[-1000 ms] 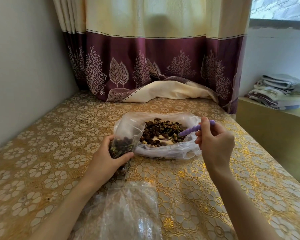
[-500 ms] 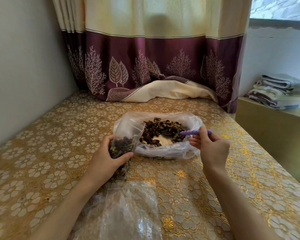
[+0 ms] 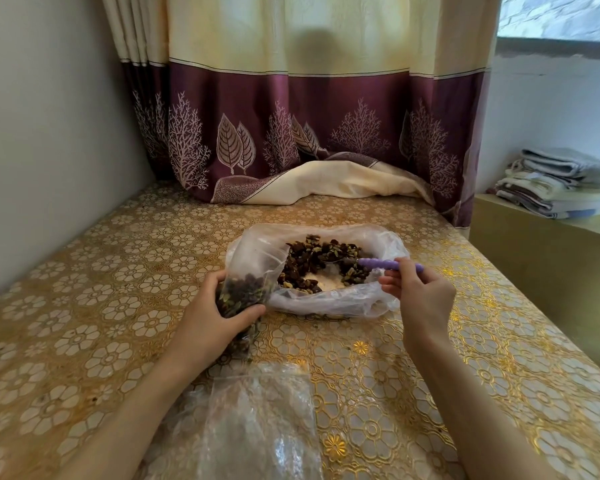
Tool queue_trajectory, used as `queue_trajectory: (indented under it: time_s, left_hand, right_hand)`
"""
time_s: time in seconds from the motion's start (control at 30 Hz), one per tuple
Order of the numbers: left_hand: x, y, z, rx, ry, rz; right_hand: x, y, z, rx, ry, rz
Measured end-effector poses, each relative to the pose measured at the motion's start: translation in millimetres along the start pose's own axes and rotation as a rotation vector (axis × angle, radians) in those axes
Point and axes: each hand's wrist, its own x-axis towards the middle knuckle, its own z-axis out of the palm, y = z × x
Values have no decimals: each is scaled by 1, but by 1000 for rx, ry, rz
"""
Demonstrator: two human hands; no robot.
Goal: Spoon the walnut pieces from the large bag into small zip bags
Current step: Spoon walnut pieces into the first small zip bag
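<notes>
The spoon (image 3: 378, 264) bowl lies among the walnut pieces (image 3: 321, 259) in the large bag (image 3: 329, 301); whether it is loaded cannot be made out. The lower end of the small zip bag (image 3: 253, 271) is masked by the left hand (image 3: 210, 315), fingers curled round it, holding it upright and part-filled beside the large bag's left rim. The right hand (image 3: 425, 294) pinches the purple spoon handle. Empty clear bags (image 3: 257, 420) lie near the bottom edge on the patterned surface (image 3: 84, 306). A curtain (image 3: 309, 116) hangs behind; folded towels (image 3: 561, 183) sit far right. Against one second ago, the handle has dropped flatter and the right hand sits lower.
</notes>
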Motion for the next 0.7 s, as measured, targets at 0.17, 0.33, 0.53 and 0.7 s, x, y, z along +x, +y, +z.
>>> queue_trajectory:
  time_s: [0.17, 0.33, 0.53, 0.7]
  left_hand:
    - [-1, 2, 0, -4, -4, -1]
    - [-1, 2, 0, -1, -3, -9]
    - [-1, 2, 0, 2, 2, -27]
    - [-1, 1, 0, 6, -6, -31]
  right_hand:
    - [1, -7, 2, 80, 16, -15]
    - [-10, -29, 5, 192, -74, -83]
    - [-29, -48, 11, 251, -223, -136]
    - [-39, -51, 16, 157, -340, -261]
